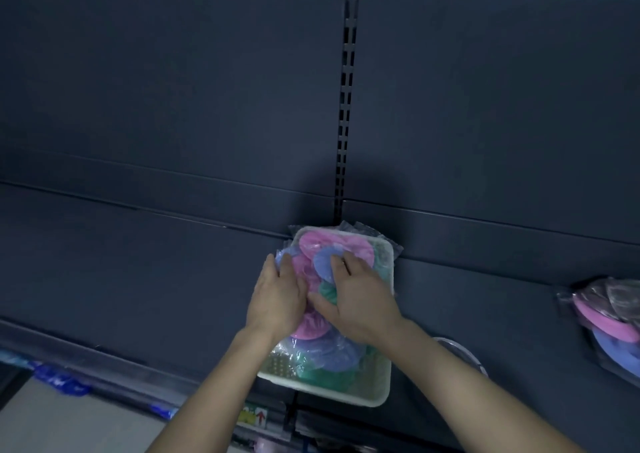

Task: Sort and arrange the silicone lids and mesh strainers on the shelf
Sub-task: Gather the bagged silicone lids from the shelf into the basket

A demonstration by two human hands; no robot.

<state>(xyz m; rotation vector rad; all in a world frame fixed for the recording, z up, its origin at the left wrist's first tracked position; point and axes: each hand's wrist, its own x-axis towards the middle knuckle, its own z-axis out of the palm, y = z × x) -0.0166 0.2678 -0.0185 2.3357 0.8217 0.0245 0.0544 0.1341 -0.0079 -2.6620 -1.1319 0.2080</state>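
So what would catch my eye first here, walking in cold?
The bright pink, blue and green lids, wrapped in clear plastic and heaped in a pale tray at the middle of the dark shelf, stand out first. Both hands lie on top of that heap, the left hand close beside the right hand. Another packet of lids lies by itself on the shelf at the far right.

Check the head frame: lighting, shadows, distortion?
Head view: dim, bluish light; soft shadow on the back panel above the tray; wide-angle lens bows the shelf edge; faint glints on the wrapped lids; the packet at far right looks soft.
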